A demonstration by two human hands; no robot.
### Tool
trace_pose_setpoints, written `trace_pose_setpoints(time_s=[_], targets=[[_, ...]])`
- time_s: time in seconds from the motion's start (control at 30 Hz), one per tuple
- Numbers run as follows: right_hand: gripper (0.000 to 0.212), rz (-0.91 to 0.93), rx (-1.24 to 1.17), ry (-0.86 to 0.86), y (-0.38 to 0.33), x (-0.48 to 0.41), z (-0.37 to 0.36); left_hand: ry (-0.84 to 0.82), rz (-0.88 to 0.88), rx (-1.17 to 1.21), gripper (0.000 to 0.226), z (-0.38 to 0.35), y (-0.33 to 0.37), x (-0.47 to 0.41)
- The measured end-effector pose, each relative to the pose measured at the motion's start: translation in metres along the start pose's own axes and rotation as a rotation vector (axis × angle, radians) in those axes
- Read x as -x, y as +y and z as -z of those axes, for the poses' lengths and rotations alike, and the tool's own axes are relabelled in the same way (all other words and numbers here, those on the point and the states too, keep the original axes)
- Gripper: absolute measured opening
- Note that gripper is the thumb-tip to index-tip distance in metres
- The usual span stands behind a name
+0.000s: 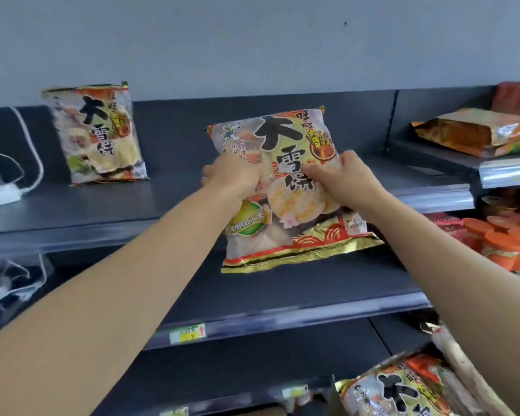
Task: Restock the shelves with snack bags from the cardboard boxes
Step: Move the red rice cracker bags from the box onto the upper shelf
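Observation:
A large rice-cracker snack bag (285,205) with black characters and a gold-red bottom edge is held in the air in front of the top dark shelf (132,211). My left hand (231,175) grips its left side and my right hand (342,178) grips its right side. An identical bag (95,136) stands upright on the same shelf at the left, leaning on the back panel. More of these bags (403,388) show at the bottom right; the box holding them is mostly hidden.
A white power adapter with cable (3,190) lies at the shelf's left end. The neighbouring unit on the right holds flat orange bags (475,133) and orange-lidded cups (502,241). The middle shelf (282,295) carries a price label (188,333) on its front rail.

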State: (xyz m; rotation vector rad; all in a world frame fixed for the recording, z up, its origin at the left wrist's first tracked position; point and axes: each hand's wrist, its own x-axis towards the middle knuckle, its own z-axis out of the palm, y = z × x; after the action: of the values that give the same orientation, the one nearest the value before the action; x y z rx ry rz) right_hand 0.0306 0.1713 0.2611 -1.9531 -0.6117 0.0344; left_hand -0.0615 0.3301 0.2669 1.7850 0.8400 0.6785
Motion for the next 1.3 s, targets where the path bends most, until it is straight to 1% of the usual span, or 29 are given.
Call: trace_pose_setpoints(time_s=[0.07,0.1,0.13,0.17,0.27,0.33,0.4,0.47,0.57,0.67,0.73,0.83,0.9,1.0,1.1,1.2,1.3], targets=[[0.059,0.037,-0.055,-0.005,-0.024,-0.013,-0.030,0.069,-0.043,0.036,0.026,0.038,0.011,-0.005],[0.060,0.053,-0.079,-0.008,-0.036,-0.020,-0.046,0.100,-0.044,0.062,0.016,0.055,0.013,-0.015],[0.061,0.064,-0.100,-0.010,-0.047,-0.027,-0.061,0.112,-0.038,0.079,0.014,0.071,0.013,-0.028],[0.062,0.077,-0.113,-0.011,-0.058,-0.034,-0.075,0.126,-0.030,0.094,0.015,0.086,0.012,-0.041],[0.061,0.120,-0.128,0.008,-0.088,-0.058,-0.115,0.148,-0.079,0.128,0.040,0.125,0.010,-0.084],[0.058,0.132,-0.140,0.014,-0.104,-0.074,-0.139,0.106,-0.122,0.128,0.049,0.146,0.010,-0.109],[0.056,0.147,-0.154,0.025,-0.116,-0.091,-0.160,0.040,-0.143,0.117,0.067,0.161,0.006,-0.131],[0.053,0.157,-0.146,0.051,-0.124,-0.109,-0.181,0.006,-0.155,0.093,0.081,0.173,0.000,-0.152],[0.052,0.133,-0.096,0.081,-0.128,-0.135,-0.212,0.004,-0.180,0.033,0.089,0.184,-0.016,-0.188],[0.050,0.069,-0.038,0.110,-0.126,-0.155,-0.237,0.031,-0.180,-0.024,0.089,0.186,-0.029,-0.217],[0.049,0.040,-0.018,0.098,-0.124,-0.165,-0.250,0.068,-0.139,-0.067,0.083,0.186,-0.039,-0.237],[0.045,0.026,0.006,0.071,-0.118,-0.178,-0.265,0.098,-0.092,-0.099,0.058,0.186,-0.050,-0.261],[0.042,0.031,-0.006,0.051,-0.116,-0.185,-0.273,0.098,-0.108,-0.115,0.049,0.186,-0.056,-0.273],[0.041,0.044,-0.035,0.029,-0.114,-0.191,-0.283,0.100,-0.131,-0.116,0.053,0.186,-0.065,-0.289],[0.041,0.042,-0.027,0.017,-0.113,-0.193,-0.289,0.072,-0.111,-0.084,0.057,0.187,-0.076,-0.305],[0.044,0.036,0.001,0.013,-0.113,-0.196,-0.293,0.028,-0.059,0.005,0.055,0.189,-0.086,-0.320],[0.049,0.015,0.013,0.011,-0.114,-0.197,-0.296,0.041,-0.079,-0.023,0.052,0.188,-0.084,-0.319]])
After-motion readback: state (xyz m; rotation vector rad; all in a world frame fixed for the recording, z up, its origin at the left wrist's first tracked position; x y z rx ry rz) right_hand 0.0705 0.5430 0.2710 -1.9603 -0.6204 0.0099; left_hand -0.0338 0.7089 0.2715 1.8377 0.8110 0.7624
